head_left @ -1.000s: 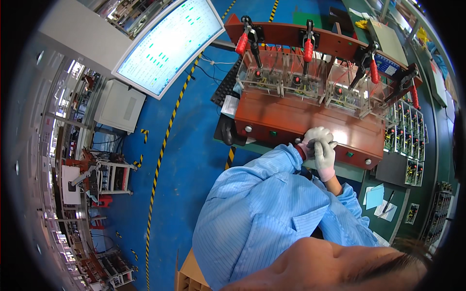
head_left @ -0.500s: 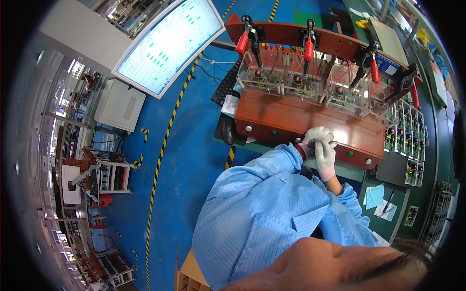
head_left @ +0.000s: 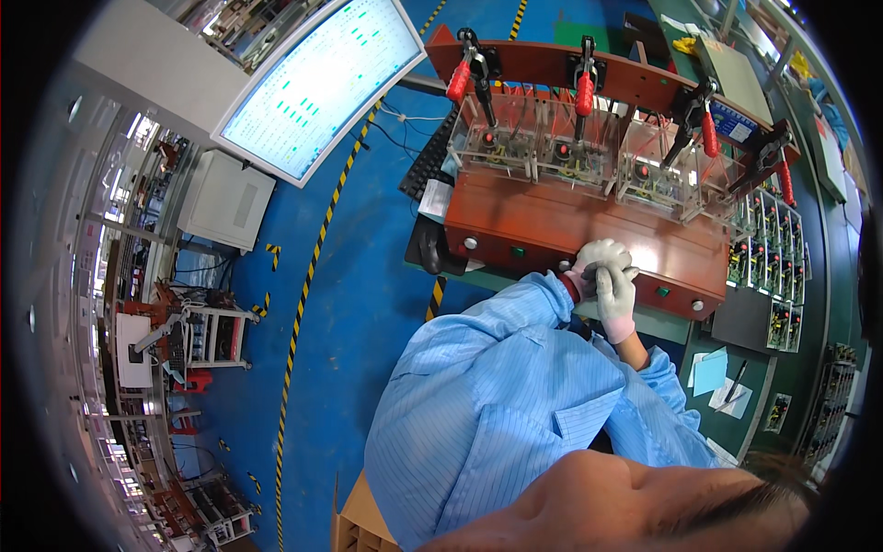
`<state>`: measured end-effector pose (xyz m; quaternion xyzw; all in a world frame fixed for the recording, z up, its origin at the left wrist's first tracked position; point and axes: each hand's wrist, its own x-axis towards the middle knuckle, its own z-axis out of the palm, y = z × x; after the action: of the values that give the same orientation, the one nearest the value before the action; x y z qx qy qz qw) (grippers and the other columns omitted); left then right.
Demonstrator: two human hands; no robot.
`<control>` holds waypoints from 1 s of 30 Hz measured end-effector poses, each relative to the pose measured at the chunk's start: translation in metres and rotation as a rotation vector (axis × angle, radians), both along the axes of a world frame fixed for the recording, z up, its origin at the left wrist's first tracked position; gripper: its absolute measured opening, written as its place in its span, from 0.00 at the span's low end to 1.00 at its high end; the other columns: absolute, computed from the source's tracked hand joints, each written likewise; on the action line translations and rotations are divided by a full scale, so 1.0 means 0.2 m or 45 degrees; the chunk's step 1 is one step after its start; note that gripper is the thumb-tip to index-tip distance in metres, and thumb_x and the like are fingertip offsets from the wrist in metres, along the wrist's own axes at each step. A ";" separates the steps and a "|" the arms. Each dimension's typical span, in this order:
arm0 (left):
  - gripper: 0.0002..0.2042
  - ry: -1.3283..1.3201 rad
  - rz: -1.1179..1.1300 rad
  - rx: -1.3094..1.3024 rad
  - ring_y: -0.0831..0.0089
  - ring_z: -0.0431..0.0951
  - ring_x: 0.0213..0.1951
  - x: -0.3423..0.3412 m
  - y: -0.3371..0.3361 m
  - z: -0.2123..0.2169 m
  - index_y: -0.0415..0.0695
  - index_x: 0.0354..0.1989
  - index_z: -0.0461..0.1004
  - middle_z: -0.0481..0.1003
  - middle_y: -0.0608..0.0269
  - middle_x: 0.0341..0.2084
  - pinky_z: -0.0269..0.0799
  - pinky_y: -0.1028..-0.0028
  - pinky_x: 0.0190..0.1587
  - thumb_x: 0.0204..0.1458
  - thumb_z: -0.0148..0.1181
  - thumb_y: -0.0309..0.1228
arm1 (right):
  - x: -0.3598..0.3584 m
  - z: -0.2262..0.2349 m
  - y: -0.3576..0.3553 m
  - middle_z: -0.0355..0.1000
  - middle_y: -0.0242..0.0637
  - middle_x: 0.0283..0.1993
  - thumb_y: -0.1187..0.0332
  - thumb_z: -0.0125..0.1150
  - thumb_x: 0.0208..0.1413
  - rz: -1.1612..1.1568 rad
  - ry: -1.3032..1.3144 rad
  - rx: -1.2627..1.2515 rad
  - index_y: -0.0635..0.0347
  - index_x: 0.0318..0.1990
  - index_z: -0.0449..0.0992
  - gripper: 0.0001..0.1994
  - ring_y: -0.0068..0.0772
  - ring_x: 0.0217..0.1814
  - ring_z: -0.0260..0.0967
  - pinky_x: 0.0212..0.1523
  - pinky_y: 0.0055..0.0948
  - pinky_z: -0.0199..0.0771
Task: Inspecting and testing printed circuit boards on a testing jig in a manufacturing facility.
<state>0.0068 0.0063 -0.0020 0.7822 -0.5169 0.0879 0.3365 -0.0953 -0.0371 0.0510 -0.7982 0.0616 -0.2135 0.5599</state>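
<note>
Both white-gloved hands were held together at the front edge of the reddish-brown box-shaped test fixture point(head_left: 589, 225) on the green worktop point(head_left: 662, 324). The left hand point(head_left: 593, 262) was curled under the right hand point(head_left: 614, 293), whose fingers were laid over it. Whether either grip pinched anything could not be told.

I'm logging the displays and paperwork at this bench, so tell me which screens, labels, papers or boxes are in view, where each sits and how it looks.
Large curved monitor: upper left, white screen with green and blue marks.
Pale blue paper sheet: green bench, lower right.
White paper slip with black pen: beside the blue sheet.
Brown cardboard box: bottom centre, on the floor.
Blue label plate: on the red-brown fixture's upper right; small, rectangular.
</note>
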 end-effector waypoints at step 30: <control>0.13 -0.040 -0.010 0.069 0.61 0.72 0.30 -0.01 0.01 0.04 0.47 0.24 0.75 0.72 0.61 0.26 0.70 0.64 0.34 0.51 0.59 0.44 | -0.01 -0.02 0.00 0.77 0.38 0.33 0.67 0.48 0.64 0.021 0.019 0.043 0.66 0.40 0.76 0.12 0.30 0.29 0.68 0.35 0.23 0.69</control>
<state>0.0054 0.0092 0.0050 0.7875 -0.5274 0.0846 0.3074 -0.0964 -0.0375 0.0471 -0.7906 0.0626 -0.2019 0.5746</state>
